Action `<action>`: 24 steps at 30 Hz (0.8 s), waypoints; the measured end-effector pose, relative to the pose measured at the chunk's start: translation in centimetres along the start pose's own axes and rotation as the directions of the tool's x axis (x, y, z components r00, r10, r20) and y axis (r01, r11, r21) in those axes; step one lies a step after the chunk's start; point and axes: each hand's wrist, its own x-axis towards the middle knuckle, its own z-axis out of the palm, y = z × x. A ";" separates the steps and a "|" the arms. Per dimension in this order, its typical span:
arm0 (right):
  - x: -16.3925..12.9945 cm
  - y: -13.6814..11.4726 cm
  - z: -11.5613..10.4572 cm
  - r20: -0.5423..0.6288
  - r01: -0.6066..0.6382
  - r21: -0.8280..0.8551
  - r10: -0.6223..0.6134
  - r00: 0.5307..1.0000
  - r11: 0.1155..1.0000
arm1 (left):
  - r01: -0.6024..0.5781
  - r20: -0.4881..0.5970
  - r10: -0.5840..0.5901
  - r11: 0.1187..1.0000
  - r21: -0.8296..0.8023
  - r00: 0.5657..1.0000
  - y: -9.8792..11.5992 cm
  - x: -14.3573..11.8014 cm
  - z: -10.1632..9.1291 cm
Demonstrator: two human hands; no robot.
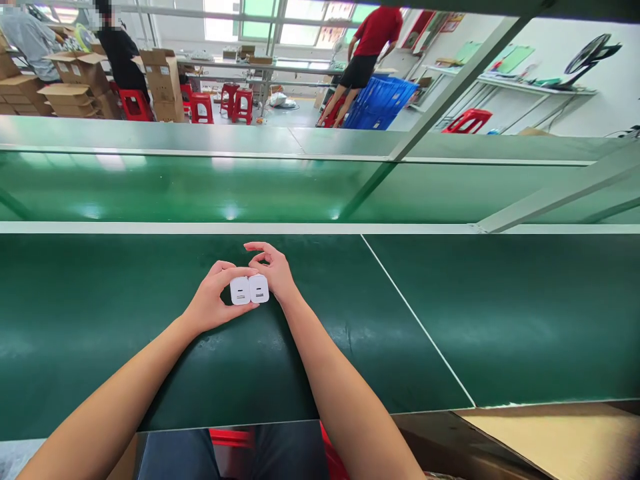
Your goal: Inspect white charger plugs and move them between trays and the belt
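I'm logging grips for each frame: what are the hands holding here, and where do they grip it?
Two white chargers, side by side: the left hand pinches the left one's outer edges, the right hand the right one's.

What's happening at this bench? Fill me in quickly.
A person seated at a green work surface holds two small white charger blocks side by side, just above it. The left hand grips the left charger and the right hand grips the right charger, their port faces turned toward the camera. A cardboard sheet lies at the near right. Farther back, other people stand among cardboard boxes and red stools.
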 end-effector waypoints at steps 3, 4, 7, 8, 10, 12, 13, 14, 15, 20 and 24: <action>-0.1 -0.1 0.0 -0.003 -0.010 -0.007 0.010 1.000 1.000 | 0.003 0.015 -0.003 1.000 -0.001 1.000 0.2 0.0 0.1; -0.1 -0.2 0.0 -0.003 -0.012 -0.006 0.012 1.000 1.000 | 0.004 0.019 -0.004 1.000 -0.003 1.000 0.2 0.0 0.1; -0.2 -0.3 0.0 0.010 -0.013 -0.003 0.013 1.000 1.000 | -0.007 0.020 0.007 1.000 -0.012 1.000 0.2 0.0 0.1; -0.2 -0.4 0.0 0.015 -0.010 -0.004 0.010 1.000 1.000 | -0.012 0.022 0.012 1.000 -0.014 1.000 0.2 0.0 0.1; -0.2 -0.4 0.0 0.023 0.003 -0.013 -0.003 1.000 1.000 | -0.016 0.026 0.017 1.000 -0.016 1.000 0.2 0.0 0.1; -0.2 -0.5 0.0 0.029 0.019 -0.028 -0.019 0.999 0.999 | -0.019 0.027 0.020 1.000 -0.015 0.999 0.2 0.0 0.1; -0.2 -0.5 -0.1 0.033 0.025 -0.034 -0.024 0.999 0.999 | -0.021 0.026 0.021 1.000 -0.014 0.999 0.1 -0.1 0.1; -0.2 -0.5 -0.1 0.035 0.030 -0.036 -0.029 0.999 0.999 | -0.022 0.024 0.022 1.000 -0.014 0.999 0.1 -0.1 0.1; -0.2 -0.5 -0.1 0.037 0.034 -0.036 -0.032 0.999 0.999 | -0.022 0.023 0.023 1.000 -0.014 0.999 0.1 -0.1 0.1; -0.3 -0.3 -0.1 0.042 0.044 -0.024 -0.043 0.998 0.999 | 0.020 0.023 -0.019 0.999 -0.027 1.000 0.3 0.0 0.2; -0.3 -0.3 -0.2 0.050 0.052 -0.022 -0.051 0.997 0.998 | 0.053 0.026 -0.052 0.997 -0.053 0.998 0.6 0.0 0.2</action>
